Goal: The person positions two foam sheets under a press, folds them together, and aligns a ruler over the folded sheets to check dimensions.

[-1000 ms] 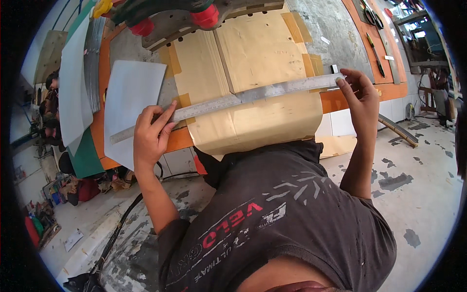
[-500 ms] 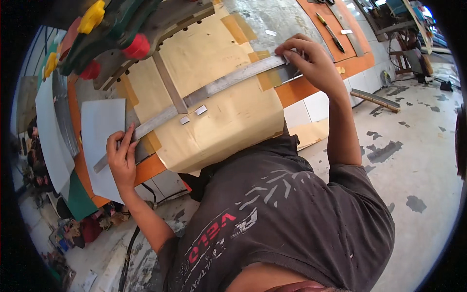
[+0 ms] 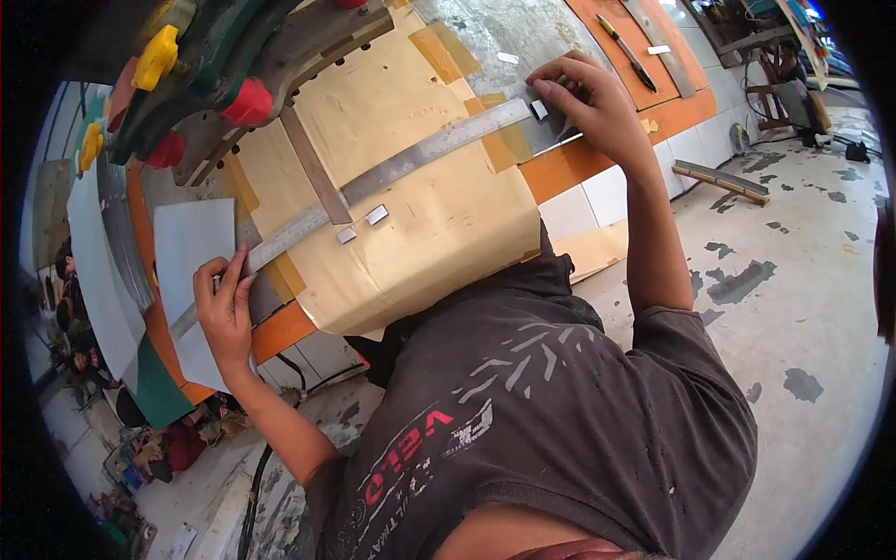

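A long metal ruler lies slantwise across cream sheet material taped to the table. My left hand grips the ruler near its left end, fingers closed about its edges. Beyond its right end, my right hand hovers with fingers loosely bent and apart, holding nothing visible. A small dark-sided block with a white top sits just below those fingertips, by the ruler's end. A narrow brown-grey strip meets the ruler from the far side. Two small white-topped blocks rest on the cream sheet nearby.
A dark green machine frame with red and yellow knobs overhangs the far left. White sheet lies beyond my left hand. At far right, a pen and another metal strip lie on an orange board.
The ruler has slid slightly left with my left hand. My right hand has come off its right end, and a small block now shows there. The view has shifted a little.
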### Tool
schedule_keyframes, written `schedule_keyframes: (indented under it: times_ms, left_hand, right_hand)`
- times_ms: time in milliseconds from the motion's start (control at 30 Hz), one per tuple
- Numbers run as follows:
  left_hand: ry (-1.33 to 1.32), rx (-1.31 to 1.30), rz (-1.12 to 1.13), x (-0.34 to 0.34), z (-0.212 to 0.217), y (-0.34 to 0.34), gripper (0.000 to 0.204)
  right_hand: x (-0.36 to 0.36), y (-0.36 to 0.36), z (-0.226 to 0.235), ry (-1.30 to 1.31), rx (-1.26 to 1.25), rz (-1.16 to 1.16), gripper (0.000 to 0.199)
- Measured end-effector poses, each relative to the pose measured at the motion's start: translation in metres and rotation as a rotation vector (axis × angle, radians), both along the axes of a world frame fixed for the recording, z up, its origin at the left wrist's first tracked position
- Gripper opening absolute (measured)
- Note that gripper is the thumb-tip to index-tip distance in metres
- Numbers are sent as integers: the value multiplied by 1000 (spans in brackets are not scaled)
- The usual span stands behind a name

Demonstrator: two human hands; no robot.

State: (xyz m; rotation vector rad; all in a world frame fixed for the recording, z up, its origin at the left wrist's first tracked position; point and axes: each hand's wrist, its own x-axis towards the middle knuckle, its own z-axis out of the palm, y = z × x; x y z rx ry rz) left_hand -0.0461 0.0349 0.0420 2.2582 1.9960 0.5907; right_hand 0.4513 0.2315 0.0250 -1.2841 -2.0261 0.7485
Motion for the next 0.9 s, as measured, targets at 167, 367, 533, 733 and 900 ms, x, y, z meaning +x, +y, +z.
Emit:
schedule_keyframes:
  times_ms: [167, 367, 533, 733, 900]
  left_hand:
    - [-60, -18, 4, -2, -6, 2, 41]
    - [36, -21, 18, 2, -1, -3, 41]
    - [-32, -27, 12, 7, -3, 2, 41]
    - [14, -39, 27, 10, 1, 1, 42]
    - [17, -55, 30, 9, 0, -1, 43]
  right_hand:
    - [-1, 5, 1, -55, 23, 22, 22]
    - [-14, 8, 11, -126, -29, 61, 23]
    - [-18, 9, 14, -154, -52, 132, 18]
    - [-23, 6, 18, -227, -60, 101, 19]
    - [-25, 7, 16, -186, -68, 107, 20]
